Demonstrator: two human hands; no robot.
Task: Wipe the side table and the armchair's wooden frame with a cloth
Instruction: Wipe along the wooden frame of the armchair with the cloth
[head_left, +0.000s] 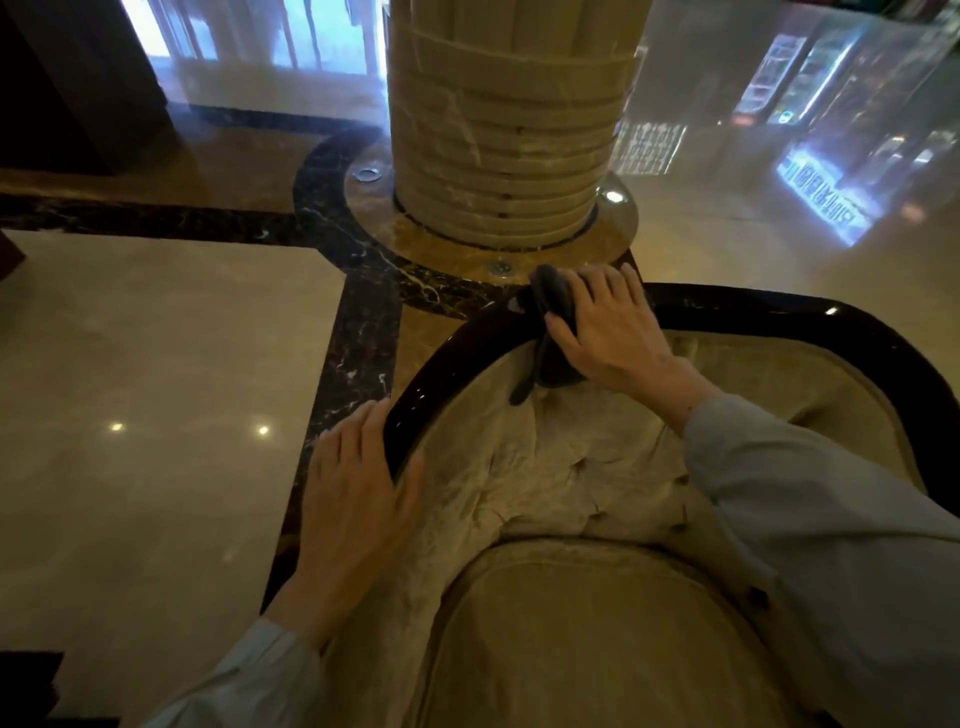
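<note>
A beige tufted armchair (571, 483) fills the lower middle, seen from above its seat. Its dark glossy wooden frame (779, 319) curves along the top of the backrest. My right hand (608, 332) presses a dark grey cloth (553, 312) onto the top middle of that frame, fingers spread over the cloth and thumb curled under it. My left hand (358, 488) rests on the frame's left curve with straight fingers laid over the outer edge. No side table is in view.
A ribbed stone column (504, 119) rises just behind the chair on a round marble base (452, 249). Polished marble floor (156, 364) with dark inlay bands lies to the left and behind. Dark wooden furniture (78, 78) stands at the far left.
</note>
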